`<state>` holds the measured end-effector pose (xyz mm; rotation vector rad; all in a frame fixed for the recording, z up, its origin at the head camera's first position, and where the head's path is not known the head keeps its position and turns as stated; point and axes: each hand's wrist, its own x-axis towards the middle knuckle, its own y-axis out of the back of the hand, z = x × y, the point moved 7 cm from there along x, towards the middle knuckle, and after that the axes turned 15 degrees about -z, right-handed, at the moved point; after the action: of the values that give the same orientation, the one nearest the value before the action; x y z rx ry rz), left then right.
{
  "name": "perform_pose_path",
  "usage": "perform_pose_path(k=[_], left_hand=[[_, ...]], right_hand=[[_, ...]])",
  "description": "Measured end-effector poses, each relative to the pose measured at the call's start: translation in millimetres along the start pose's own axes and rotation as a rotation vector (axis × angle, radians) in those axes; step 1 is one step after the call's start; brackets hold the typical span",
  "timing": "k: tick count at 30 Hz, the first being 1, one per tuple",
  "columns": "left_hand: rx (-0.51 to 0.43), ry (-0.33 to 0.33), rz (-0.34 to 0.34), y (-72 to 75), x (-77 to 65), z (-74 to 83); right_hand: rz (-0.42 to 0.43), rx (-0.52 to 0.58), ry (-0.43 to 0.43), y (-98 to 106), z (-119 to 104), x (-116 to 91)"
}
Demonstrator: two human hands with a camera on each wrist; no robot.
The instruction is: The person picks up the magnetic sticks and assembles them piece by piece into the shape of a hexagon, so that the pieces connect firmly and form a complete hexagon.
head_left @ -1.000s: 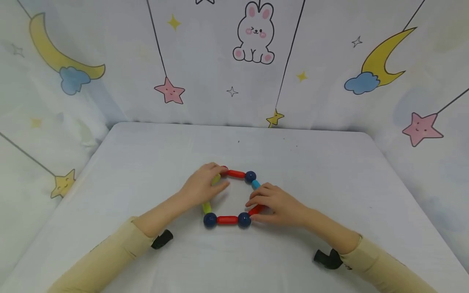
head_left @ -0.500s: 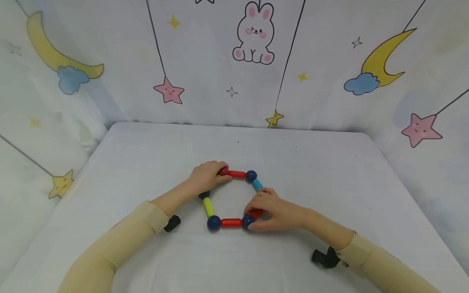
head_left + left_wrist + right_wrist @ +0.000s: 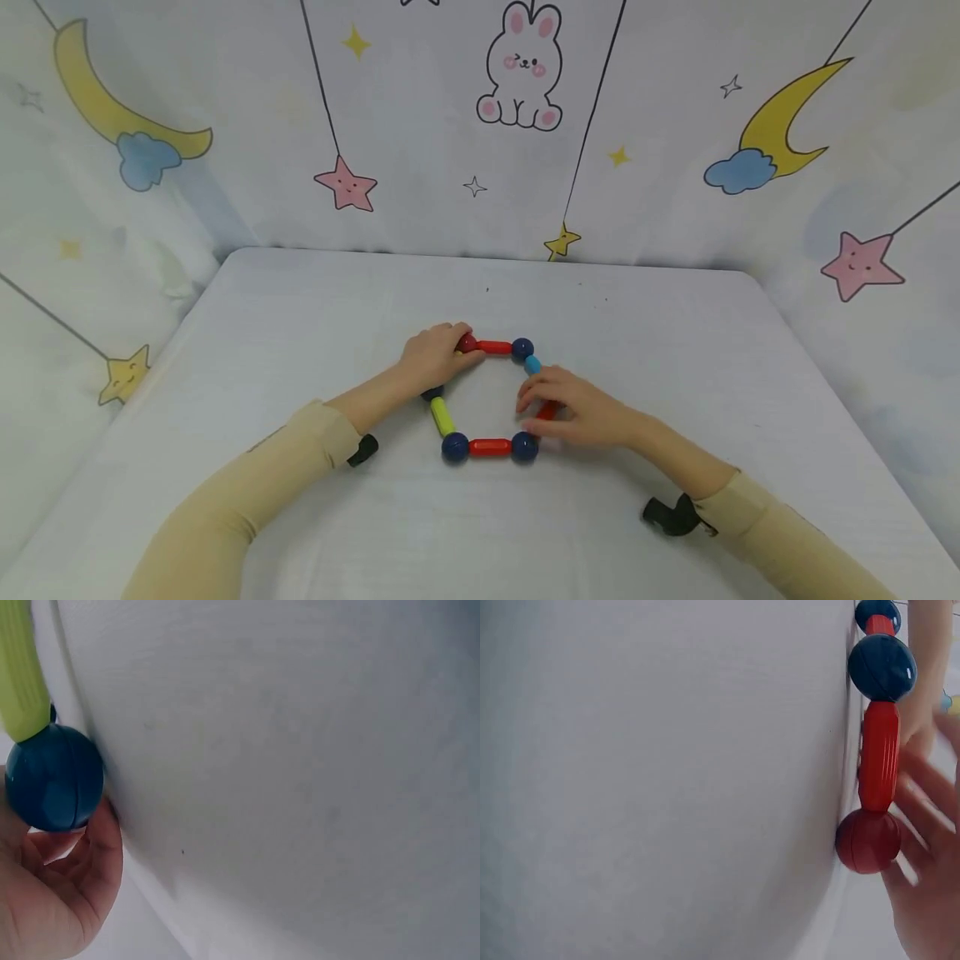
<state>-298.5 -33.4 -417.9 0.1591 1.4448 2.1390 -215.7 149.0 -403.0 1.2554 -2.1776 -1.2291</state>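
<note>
A ring of toy building rods and balls lies on the white table. Its far side has a red ball (image 3: 467, 342), a red rod (image 3: 495, 347) and a dark blue ball (image 3: 522, 349). My left hand (image 3: 437, 357) grips the ring's far left corner, fingers and thumb around the red ball. A yellow-green rod (image 3: 442, 417) runs along the left side. Over the right side hovers my right hand (image 3: 579, 407), fingers loosely spread and partly covering a light blue rod (image 3: 533, 365) and a red rod (image 3: 548, 410). In the right wrist view, its fingers stand beside a dark red ball (image 3: 868, 841).
The near side of the ring has two dark blue balls joined by a red rod (image 3: 491, 447). Black wrist mounts (image 3: 671, 517) hang at both sleeves. Behind the table (image 3: 480, 533) stands a white cloth backdrop (image 3: 420, 100) printed with moons, stars and a rabbit.
The ring has shifted right and slightly away, both hands moving with it. My left hand has reached to the red ball, and the right thumb has come off the near blue ball.
</note>
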Motion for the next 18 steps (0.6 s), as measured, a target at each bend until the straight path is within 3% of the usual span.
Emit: perform_pose_path(k=[3, 5, 10, 18], left_hand=[[-0.025, 0.021, -0.021, 2.0, -1.4, -4.8], [-0.04, 0.025, -0.03, 3.6, -2.4, -7.4], [-0.051, 0.025, -0.024, 7.0, -2.1, -8.2], [-0.034, 0.03, 0.018, 7.9, 3.4, -5.6]], right_hand=[[0.155, 0.016, -0.14, 13.3, 13.4, -5.7], [0.211, 0.021, -0.232, 18.4, 22.7, -8.7], [0.156, 0.063, -0.353, 15.2, 35.7, -7.8], [0.132, 0.106, -0.346, 12.4, 36.5, -6.2]])
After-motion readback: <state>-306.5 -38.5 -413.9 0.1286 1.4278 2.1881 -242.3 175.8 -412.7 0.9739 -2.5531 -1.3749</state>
